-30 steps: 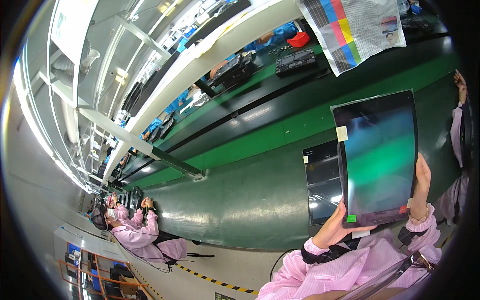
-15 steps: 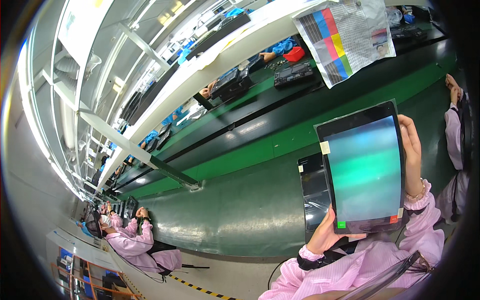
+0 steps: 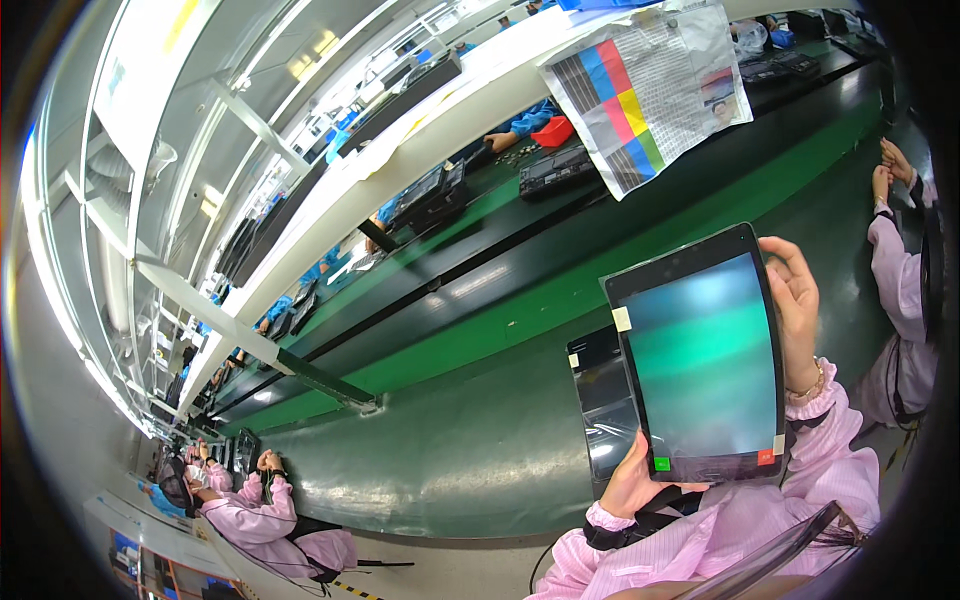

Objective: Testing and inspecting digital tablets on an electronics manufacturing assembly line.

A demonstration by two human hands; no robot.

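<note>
Both my hands hold up a black-framed tablet point(image 3: 700, 360), its lit screen showing a blurred green and blue picture. Small green and red squares glow at the screen's lower corners, and pale tabs stick out at its edges. My left hand point(image 3: 636, 480) grips the lower left corner, thumb on the front. My right hand point(image 3: 795, 310) is closed around the upper right edge, its fingers partly behind the device. Beneath and left of the tablet, a second dark, glossy panel point(image 3: 600, 400) lies on the green bench, partly covered.
The green bench point(image 3: 450, 460) runs off to the left. Beyond it lies a dark conveyor line point(image 3: 460, 285) with black devices and a red tray point(image 3: 552, 131). A printed sheet point(image 3: 650, 95) hangs from the white shelf beam. A post point(image 3: 325, 380) stands on the bench. Co-workers in pink sit left point(image 3: 250, 510) and right point(image 3: 895, 265).
The whole view has shifted, so the tablet and my hands appear slightly further left and lower. My grip on the tablet stays the same.
</note>
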